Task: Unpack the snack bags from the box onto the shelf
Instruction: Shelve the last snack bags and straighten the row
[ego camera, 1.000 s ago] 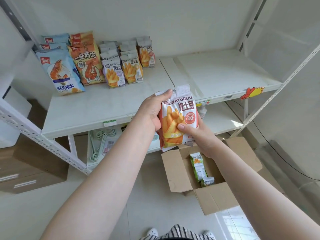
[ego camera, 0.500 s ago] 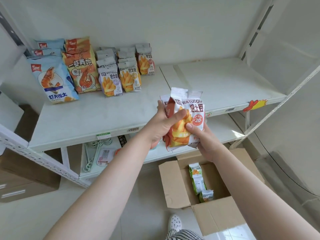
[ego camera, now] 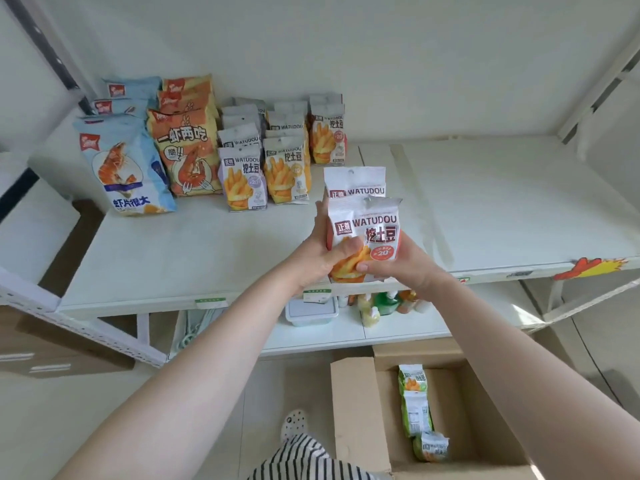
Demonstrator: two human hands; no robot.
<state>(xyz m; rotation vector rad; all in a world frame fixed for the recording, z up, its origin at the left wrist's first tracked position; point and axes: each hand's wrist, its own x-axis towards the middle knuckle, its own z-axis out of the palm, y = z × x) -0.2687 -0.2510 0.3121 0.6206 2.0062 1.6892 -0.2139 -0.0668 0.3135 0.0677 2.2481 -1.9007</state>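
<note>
I have two red-and-white WATUDOU bags (ego camera: pixel 363 223) stacked one behind the other, gripped between both hands over the front edge of the shelf (ego camera: pixel 207 251). My left hand (ego camera: pixel 320 258) wraps the left side with its thumb curled across the front bag; my right hand (ego camera: pixel 391 265) clamps the lower right corner, thumb on the front. Neither bag touches the shelf yet

A good part of the unpacking looks done. At the back left of the shelf stand the blue shrimp-chip bags (ego camera: pixel 124 164), the orange shrimp-chip bags (ego camera: pixel 187 150), then rows of purple WATUDOU bags (ego camera: pixel 244 174), yellow WATUDOU bags (ego camera: pixel 285 171) and a short row of red-and-white ones (ego camera: pixel 327 136). The right half of the shelf is bare

Still to come: the pair I am holding, which I judge belongs in front of that red-and-white row, and the green bags (ego camera: pixel 415 407) lying in the open cardboard box (ego camera: pixel 356 410) on the floor below. I can count about three green bags; part of the box floor is hidden by its flaps and my right arm, so there may be more
</note>
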